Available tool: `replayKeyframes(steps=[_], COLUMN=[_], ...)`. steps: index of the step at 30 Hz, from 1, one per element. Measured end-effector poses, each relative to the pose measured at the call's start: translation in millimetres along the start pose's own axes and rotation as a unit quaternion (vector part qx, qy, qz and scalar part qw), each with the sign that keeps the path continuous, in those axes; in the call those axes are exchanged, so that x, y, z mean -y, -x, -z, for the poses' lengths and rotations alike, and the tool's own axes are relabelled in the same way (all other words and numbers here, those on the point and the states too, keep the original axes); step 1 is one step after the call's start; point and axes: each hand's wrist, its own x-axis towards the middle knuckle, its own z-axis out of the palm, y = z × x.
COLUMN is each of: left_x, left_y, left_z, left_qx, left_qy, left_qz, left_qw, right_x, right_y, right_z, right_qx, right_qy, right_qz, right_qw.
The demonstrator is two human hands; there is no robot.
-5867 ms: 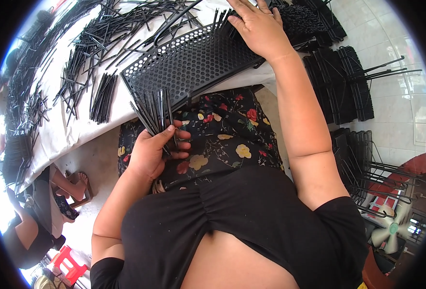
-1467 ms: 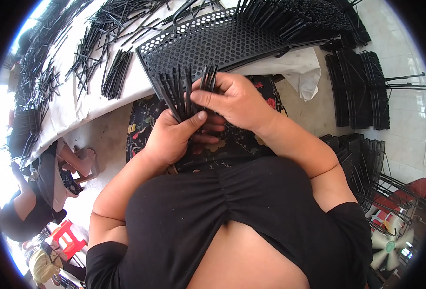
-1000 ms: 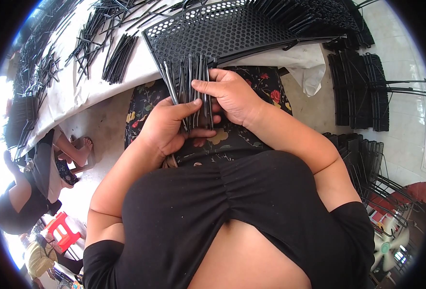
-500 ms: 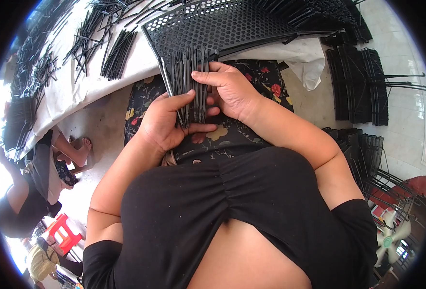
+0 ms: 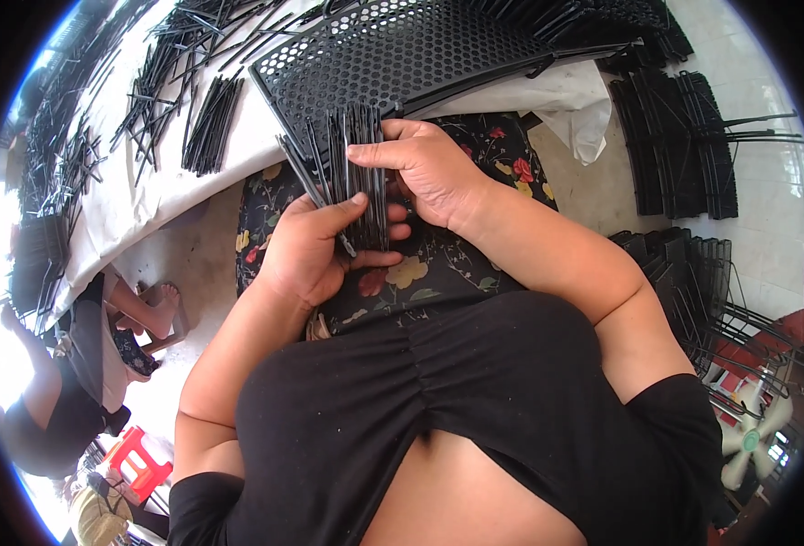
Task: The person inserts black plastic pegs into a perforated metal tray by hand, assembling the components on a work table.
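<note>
A bundle of thin black strips (image 5: 356,187) stands between my hands, over my flowered lap. My left hand (image 5: 311,241) closes around its lower part, thumb across the front and fingers behind. A few strips lean out to the left of the main bundle, near my left thumb. Against the upper right side of the bundle my right hand (image 5: 429,173) is closed, its thumb lying across the front of the strips. Its other fingers are partly hidden behind them. Just beyond the bundle's top is a black perforated panel (image 5: 384,73) on the table edge.
A white-covered table (image 5: 170,187) bears loose black strips (image 5: 152,109) and a separate neat pile (image 5: 213,123). Stacked black racks (image 5: 679,146) stand on the floor at the right, with a fan (image 5: 752,437) below them. At the left sits another person (image 5: 65,382), near a red stool (image 5: 138,464).
The strips on the left of the bundle now fan out further left. My right thumb has shifted slightly left across the bundle. The whole view has tilted a little.
</note>
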Motion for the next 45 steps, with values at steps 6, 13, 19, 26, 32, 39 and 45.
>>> replayKeyframes(steps=[6, 13, 19, 26, 32, 39, 45], left_x=[4.9, 5.4, 13.8, 17.4, 19.4, 24.4, 18.8], left_y=[4.9, 8.9, 4.7, 4.8, 11.2, 9.7, -0.1], left_z=[-2.8, -6.2, -5.0, -6.4, -8.4, -4.3, 6.0], left_qx=[0.003, -0.001, -0.026, -0.037, -0.038, -0.045, -0.027], left_qy=[-0.049, -0.046, -0.037, -0.03, -0.039, -0.08, -0.06], left_qz=[-0.007, 0.004, -0.036, -0.055, -0.088, -0.13, -0.093], left_qw=[0.999, 0.999, 0.998, 0.997, 0.995, 0.987, 0.993], right_x=[21.7, 28.1, 25.6, 28.7, 37.1, 43.5, 129.1], right_y=[7.1, 11.8, 14.8, 18.6, 27.9, 27.4, 27.7], right_z=[-2.9, -0.1, 8.3, 14.0, 11.0, 22.5, 104.7], right_qx=[0.011, 0.035, -0.044, -0.011, 0.026, 0.057, -0.176], right_qy=[0.142, 0.316, 0.414, 0.314, 0.244, 0.204, 0.25], right_qz=[0.138, 0.181, 0.233, 0.176, 0.114, 0.153, 0.56], right_qw=[0.98, 0.931, 0.879, 0.933, 0.963, 0.965, 0.77])
